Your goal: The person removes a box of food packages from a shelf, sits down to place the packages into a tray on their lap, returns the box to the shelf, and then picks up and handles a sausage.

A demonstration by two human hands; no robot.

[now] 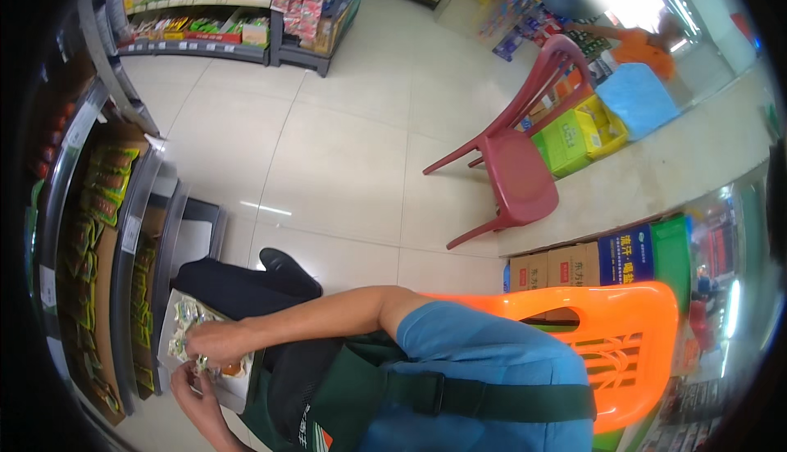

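A white open cardboard box rests on my lap, tilted, with several small wrapped snack packets inside. My right hand reaches down into the box over the packets; its fingertips are hidden beneath the hand. Beside it, at the box's near side, my left hand has its thumb and fingers around a small packet. An orange-brown item lies in the box next to my right hand. A dark green apron covers my front.
At the left stand shelves with hanging and boxed snack packs. A dark red chair stands on the tiled floor by a counter. I sit on an orange plastic chair, with cartons behind. A person in orange is at the far right.
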